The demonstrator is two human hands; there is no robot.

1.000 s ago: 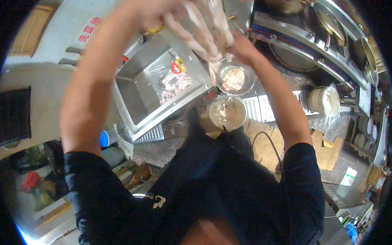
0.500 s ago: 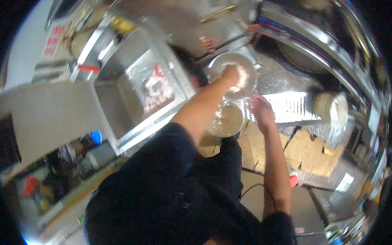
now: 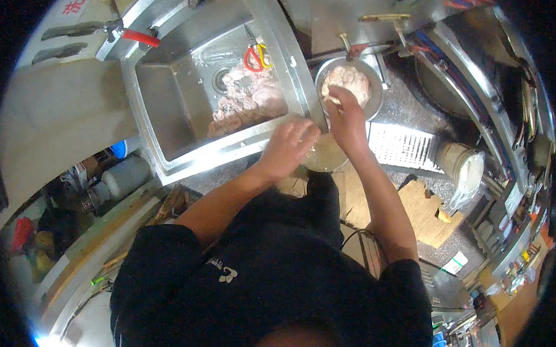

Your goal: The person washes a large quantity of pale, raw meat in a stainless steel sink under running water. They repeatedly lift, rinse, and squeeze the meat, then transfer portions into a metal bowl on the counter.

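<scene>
A metal pot (image 3: pixel 376 98) on the floor beside the sink holds pale raw meat (image 3: pixel 350 82), maybe poultry. My right hand (image 3: pixel 350 119) is over the pot's near rim, its fingers bent but apart by the meat, with nothing seen between them. Just left of it, my left hand (image 3: pixel 287 147) hovers at the sink's near right corner, fingers loosely curled and apart, holding nothing visible. Below both hands sits a round basin (image 3: pixel 325 155) of cloudy liquid, partly covered by them. In the steel sink (image 3: pixel 164 102) lie pinkish meat pieces (image 3: pixel 247 96) and scissors (image 3: pixel 254 57) with red and yellow handles.
A red-handled tool (image 3: pixel 139 38) rests at the sink's left rim. Right of the pot are a white slotted grate (image 3: pixel 401 146) and a bucket (image 3: pixel 456 156) with a plastic bag. Flattened cardboard (image 3: pixel 426 215) covers part of the floor.
My left hand has come out of the pot and back toward the sink corner. My right hand has moved left and up to the pot. The whole view has shifted.
</scene>
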